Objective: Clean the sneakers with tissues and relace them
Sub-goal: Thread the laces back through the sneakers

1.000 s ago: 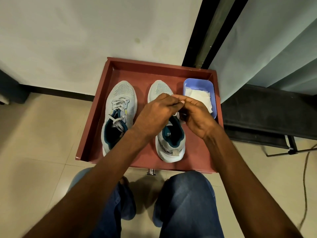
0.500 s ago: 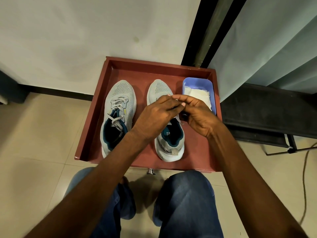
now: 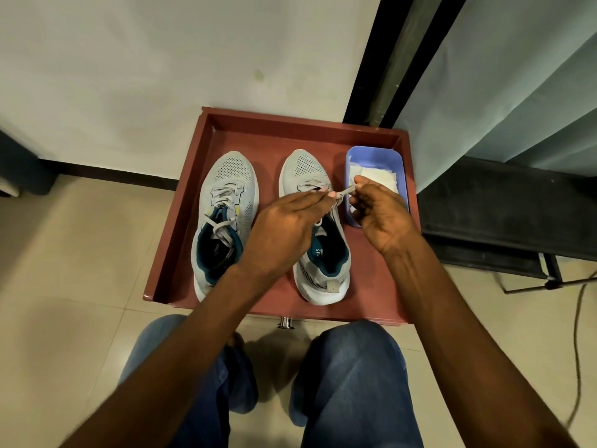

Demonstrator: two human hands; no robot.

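My left hand [image 3: 284, 231] and right hand [image 3: 378, 211] both pinch the right sneaker's [image 3: 318, 227] grey lace [image 3: 344, 193]; I should pull it evenly taut before threading the next eyelet.

I see a red-brown tray [image 3: 181, 227] on a beige tiled floor [image 3: 64, 286], against a white wall [image 3: 161, 59]. A dark folding stand [image 3: 491, 221] sits to the right under a pale curtain [image 3: 517, 92], and a thin cable [image 3: 578, 350] trails across the tiles.
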